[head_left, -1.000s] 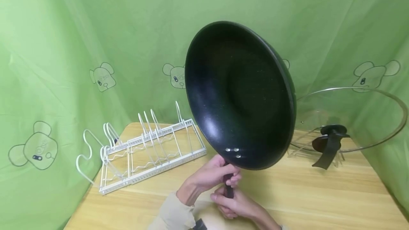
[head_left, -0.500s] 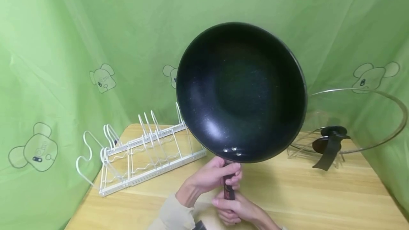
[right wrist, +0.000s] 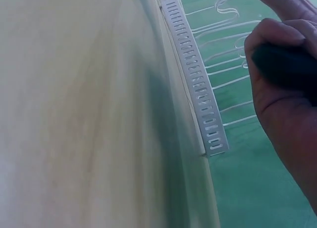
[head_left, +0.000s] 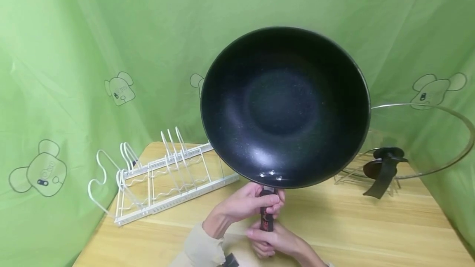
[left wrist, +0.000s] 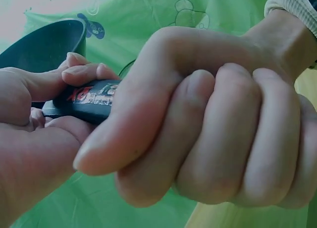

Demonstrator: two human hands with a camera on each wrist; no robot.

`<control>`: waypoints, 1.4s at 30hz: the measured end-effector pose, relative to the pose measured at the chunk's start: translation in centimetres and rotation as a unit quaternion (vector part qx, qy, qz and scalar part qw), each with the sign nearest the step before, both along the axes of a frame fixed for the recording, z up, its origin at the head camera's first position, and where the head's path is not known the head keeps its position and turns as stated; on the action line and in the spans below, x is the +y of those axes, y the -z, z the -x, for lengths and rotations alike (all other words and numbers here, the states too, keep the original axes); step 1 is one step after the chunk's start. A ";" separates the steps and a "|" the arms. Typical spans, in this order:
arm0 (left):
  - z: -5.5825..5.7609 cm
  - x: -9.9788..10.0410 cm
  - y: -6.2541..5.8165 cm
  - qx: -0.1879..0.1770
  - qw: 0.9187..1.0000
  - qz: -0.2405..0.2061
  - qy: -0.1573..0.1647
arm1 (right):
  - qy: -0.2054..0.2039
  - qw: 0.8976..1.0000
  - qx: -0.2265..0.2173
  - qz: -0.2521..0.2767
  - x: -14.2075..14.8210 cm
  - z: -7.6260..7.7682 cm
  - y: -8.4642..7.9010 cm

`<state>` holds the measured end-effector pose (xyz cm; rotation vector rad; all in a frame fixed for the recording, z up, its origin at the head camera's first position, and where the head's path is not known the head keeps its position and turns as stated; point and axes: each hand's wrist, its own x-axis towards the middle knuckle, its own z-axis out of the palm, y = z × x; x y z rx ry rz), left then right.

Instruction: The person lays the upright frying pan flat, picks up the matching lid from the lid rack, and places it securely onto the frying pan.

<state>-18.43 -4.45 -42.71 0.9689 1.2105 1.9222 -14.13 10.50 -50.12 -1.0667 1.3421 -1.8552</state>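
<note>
A black wok [head_left: 285, 102] is raised above the table in the head view, its hollow inside facing me and its rivets at the bottom. Just below the rivets my left hand [head_left: 245, 205] grips the black handle [head_left: 266, 221], which bears red markings. My right hand [head_left: 272, 240] wraps around the lower end of that handle. In the left wrist view the right hand [left wrist: 213, 119] fills the middle, while the left hand [left wrist: 34, 109] holds the handle [left wrist: 89, 101] beside it. The right wrist view shows the right hand [right wrist: 277, 89] curled around the dark handle end.
On the left of the wooden table [head_left: 352, 234] lies a white wire rack [head_left: 178, 197] with upright loops. A glass lid [head_left: 469, 133] with a metal rim and black knob [head_left: 386, 168] leans on a wire stand at right. Green curtains [head_left: 156, 19] surround the table.
The wok has turned from a slant until its inside faces me, and its bowl has shifted a little to the right. Both hands stay on the handle in nearly the same place.
</note>
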 end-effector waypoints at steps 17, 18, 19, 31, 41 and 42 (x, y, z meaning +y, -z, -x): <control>0.2 -0.6 0.0 -0.004 0.998 0.011 -0.062 | 0.019 0.993 -0.095 0.069 -1.3 -0.5 -0.1; 0.2 -0.7 0.0 -0.010 0.998 0.011 -0.062 | 0.022 0.993 -0.094 0.075 -1.4 -0.6 0.0; 0.2 -0.6 0.0 -0.016 0.998 0.012 -0.062 | 0.023 0.992 -0.093 0.080 -1.4 -0.6 0.1; 0.4 -0.1 0.1 -0.083 0.996 -0.009 0.022 | -0.004 0.992 -0.079 0.103 -1.5 -0.6 -0.1; -0.1 0.3 -0.2 -0.117 0.993 -0.017 -0.011 | 0.005 0.995 -0.058 0.085 -1.7 -0.5 0.0; -0.1 0.3 -0.3 -0.114 0.993 -0.019 -0.011 | 0.004 0.995 -0.057 0.086 -1.7 -0.6 0.0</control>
